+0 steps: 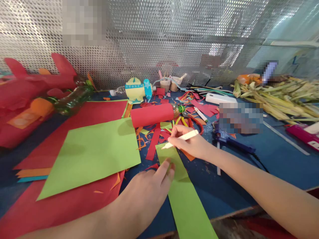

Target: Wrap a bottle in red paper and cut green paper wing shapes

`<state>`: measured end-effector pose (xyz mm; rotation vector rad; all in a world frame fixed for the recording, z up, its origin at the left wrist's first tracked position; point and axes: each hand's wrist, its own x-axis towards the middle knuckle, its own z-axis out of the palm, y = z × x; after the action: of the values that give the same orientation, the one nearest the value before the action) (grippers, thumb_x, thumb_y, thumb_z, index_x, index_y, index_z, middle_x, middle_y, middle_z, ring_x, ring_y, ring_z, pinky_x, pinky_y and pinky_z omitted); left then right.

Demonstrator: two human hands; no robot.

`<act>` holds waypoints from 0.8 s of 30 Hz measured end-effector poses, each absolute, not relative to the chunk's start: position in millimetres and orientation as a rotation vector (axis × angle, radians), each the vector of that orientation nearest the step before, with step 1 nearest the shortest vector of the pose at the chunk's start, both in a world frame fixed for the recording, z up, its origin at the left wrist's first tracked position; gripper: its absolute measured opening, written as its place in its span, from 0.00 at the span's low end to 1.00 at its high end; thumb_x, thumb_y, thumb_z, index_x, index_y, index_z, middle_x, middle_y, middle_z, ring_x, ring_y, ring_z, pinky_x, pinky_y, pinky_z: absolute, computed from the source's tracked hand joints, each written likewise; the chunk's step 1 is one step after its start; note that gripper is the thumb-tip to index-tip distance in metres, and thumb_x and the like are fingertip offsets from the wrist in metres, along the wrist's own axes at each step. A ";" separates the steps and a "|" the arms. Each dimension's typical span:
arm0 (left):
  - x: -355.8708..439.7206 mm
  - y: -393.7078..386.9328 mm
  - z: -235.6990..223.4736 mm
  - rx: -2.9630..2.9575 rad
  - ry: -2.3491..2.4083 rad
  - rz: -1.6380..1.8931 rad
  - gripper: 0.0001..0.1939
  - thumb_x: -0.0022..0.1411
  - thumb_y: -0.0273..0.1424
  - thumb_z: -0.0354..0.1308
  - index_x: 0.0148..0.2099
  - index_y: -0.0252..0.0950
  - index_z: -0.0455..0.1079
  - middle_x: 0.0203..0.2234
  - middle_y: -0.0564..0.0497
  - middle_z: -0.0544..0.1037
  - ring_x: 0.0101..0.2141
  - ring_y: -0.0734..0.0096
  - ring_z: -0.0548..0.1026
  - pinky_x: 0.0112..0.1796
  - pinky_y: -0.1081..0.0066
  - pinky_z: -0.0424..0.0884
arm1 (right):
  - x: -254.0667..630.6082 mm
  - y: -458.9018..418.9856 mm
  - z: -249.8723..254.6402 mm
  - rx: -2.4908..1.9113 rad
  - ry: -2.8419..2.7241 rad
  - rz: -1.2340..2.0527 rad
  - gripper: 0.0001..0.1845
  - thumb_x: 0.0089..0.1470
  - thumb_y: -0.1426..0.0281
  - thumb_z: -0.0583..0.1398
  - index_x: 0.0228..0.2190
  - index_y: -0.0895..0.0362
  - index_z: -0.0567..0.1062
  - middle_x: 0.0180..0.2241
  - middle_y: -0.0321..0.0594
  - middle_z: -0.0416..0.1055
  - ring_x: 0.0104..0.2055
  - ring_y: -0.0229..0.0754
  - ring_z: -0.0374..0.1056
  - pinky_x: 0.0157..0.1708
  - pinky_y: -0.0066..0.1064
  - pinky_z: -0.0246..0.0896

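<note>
My right hand (191,145) is closed around a white marker pen (189,134). The pen slants down to the left, its tip at the upper end of a long green paper strip (190,202). My left hand (149,186) presses that strip down with its fingers close together, just below the pen tip. A crease or overlap crosses the strip, and its lower end runs past the table edge. Beyond both hands lies a plastic bottle wrapped in red paper (152,115), its green neck pointing right. To the left, a large green sheet (99,154) lies on red sheets (99,111).
Paper scraps (154,142) litter the blue table (239,176). A purple glue gun (233,141) with a cord lies right. Behind are a decorated bottle (135,90), small cups (174,83) and dried stalks (274,96). A red paper-covered construction (20,103) stands left, before a perforated metal wall (149,39).
</note>
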<state>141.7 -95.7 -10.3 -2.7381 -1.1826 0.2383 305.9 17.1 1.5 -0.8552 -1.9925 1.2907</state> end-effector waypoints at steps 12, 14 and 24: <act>144.3 -95.3 -5.6 -2.694 -1.169 0.321 0.31 0.50 0.13 0.47 0.58 0.27 0.63 0.50 0.34 0.73 0.27 0.66 0.78 0.26 0.68 0.78 | 301.1 10.8 -3.2 -0.875 -2.086 1.243 0.10 0.53 0.68 0.59 0.24 0.56 0.63 0.22 0.29 0.60 0.22 0.31 0.53 0.21 0.25 0.45; 144.1 -95.6 -6.4 -2.696 -1.165 0.317 0.31 0.50 0.13 0.46 0.58 0.26 0.63 0.50 0.33 0.73 0.27 0.65 0.78 0.25 0.67 0.78 | 301.1 10.3 -4.1 -0.895 -2.090 1.233 0.10 0.52 0.68 0.59 0.24 0.56 0.64 0.22 0.29 0.61 0.22 0.31 0.53 0.21 0.25 0.45; 144.3 -94.5 -4.6 -2.709 -1.194 0.339 0.31 0.50 0.14 0.47 0.58 0.27 0.62 0.50 0.35 0.73 0.27 0.66 0.78 0.26 0.69 0.78 | 300.1 11.6 -5.5 -0.885 -2.087 1.274 0.10 0.51 0.69 0.59 0.22 0.57 0.64 0.20 0.28 0.61 0.21 0.30 0.52 0.19 0.25 0.44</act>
<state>144.3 -94.5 -4.6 -2.7091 -1.1941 0.3390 300.1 11.6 -5.5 -0.8852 -2.0865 1.2742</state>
